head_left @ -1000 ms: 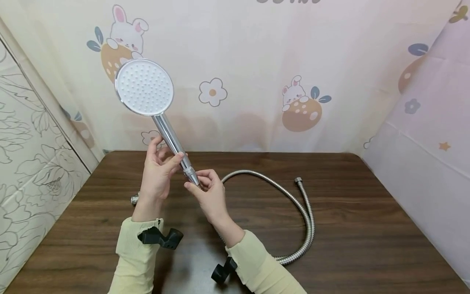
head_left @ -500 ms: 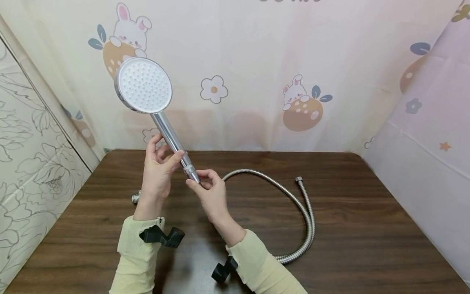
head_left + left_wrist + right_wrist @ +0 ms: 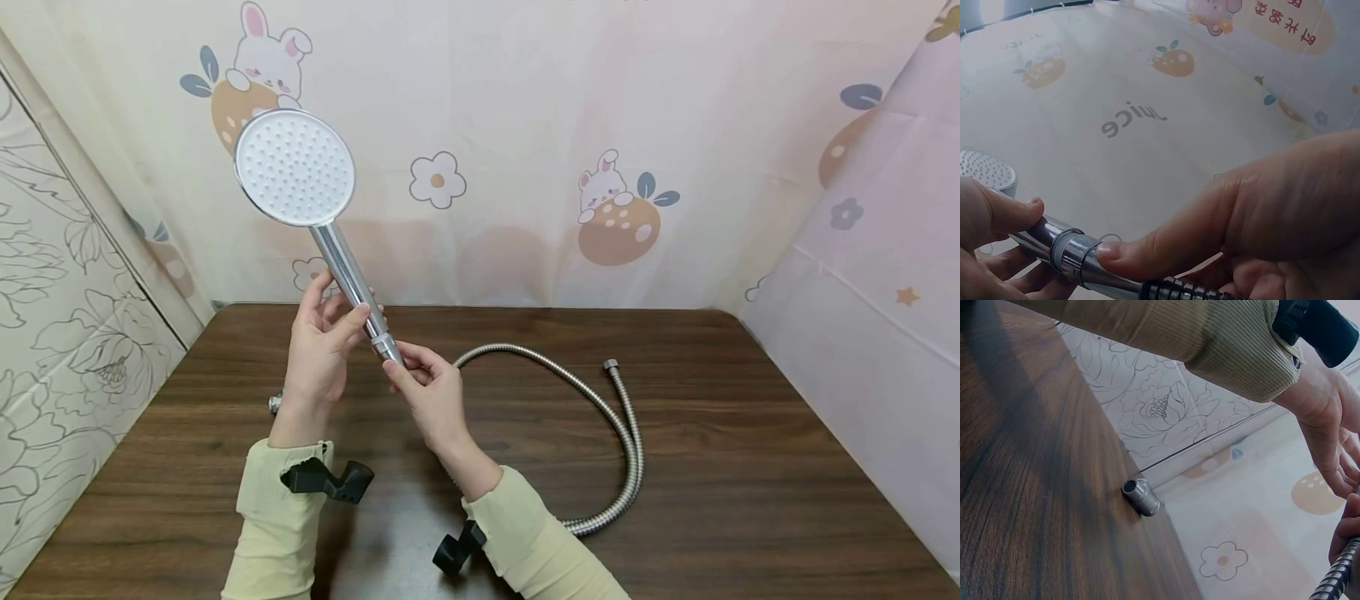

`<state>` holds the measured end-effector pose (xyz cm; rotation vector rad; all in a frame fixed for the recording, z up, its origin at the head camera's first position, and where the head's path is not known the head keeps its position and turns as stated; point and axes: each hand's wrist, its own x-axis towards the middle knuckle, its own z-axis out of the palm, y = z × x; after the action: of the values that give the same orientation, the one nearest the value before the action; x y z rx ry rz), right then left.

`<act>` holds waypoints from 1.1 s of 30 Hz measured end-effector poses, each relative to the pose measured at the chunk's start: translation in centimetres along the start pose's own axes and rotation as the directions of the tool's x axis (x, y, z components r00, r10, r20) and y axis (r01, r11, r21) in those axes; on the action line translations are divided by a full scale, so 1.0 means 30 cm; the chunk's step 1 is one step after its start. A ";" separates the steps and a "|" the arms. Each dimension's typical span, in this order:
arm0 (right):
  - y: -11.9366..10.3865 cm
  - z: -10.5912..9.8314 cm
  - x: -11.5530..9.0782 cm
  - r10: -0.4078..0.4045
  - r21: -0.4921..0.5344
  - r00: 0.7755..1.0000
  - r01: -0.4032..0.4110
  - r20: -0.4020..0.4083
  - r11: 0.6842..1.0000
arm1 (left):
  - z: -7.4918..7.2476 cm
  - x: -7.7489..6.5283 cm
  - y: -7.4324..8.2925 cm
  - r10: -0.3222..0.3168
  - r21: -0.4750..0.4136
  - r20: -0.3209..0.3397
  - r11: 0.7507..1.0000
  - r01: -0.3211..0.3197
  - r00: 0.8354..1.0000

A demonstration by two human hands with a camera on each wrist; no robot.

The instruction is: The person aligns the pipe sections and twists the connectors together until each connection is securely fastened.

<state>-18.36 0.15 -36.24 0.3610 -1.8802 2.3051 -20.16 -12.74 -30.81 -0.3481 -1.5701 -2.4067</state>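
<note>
A chrome shower head (image 3: 295, 167) with a white nozzle face is held up, tilted to the left, above the table. My left hand (image 3: 318, 358) grips its handle (image 3: 347, 271) with thumb and fingers. At the handle's lower end, my right hand (image 3: 431, 396) pinches the metal connector, its thumb (image 3: 1124, 257) lying along the chrome collar in the left wrist view. From that connector runs the ribbed metal shower hose (image 3: 1179, 290). Most of the hose (image 3: 630, 450) lies looped on the table, its free end fitting (image 3: 610, 365) at the right. How far the connector is threaded cannot be seen.
A small chrome fitting (image 3: 1141, 497) stands on the dark wooden table (image 3: 750, 467), left of my left hand. A patterned curtain (image 3: 510, 150) hangs behind the table's back edge. Black camera mounts (image 3: 330, 482) sit on both wrists.
The shower head and handle have shifted slightly upward, with both hands still on them. My right thumb and fingers have moved a little up the connector. The looped hose looks unchanged.
</note>
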 end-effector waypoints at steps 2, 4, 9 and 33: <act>-0.001 0.000 0.000 0.012 0.022 1.000 -0.012 0.008 1.000 | -0.001 0.000 0.003 -0.005 0.001 0.009 1.000 0.005 1.000; -0.004 0.001 0.001 0.028 0.039 0.999 -0.029 0.015 0.999 | -0.003 0.001 0.005 -0.011 -0.004 0.018 1.000 0.011 1.000; -0.009 0.001 0.001 0.047 0.056 0.998 -0.048 0.031 0.997 | -0.006 0.003 0.007 -0.025 -0.023 0.034 0.999 0.026 0.999; -0.010 -0.003 0.006 0.014 0.041 1.000 -0.013 -0.013 0.999 | -0.003 0.008 0.001 0.001 -0.047 0.007 0.999 0.000 1.000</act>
<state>-18.46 0.29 -35.93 0.3375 -1.8367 2.3521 -20.38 -12.85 -30.76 -0.3665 -1.5184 -2.4478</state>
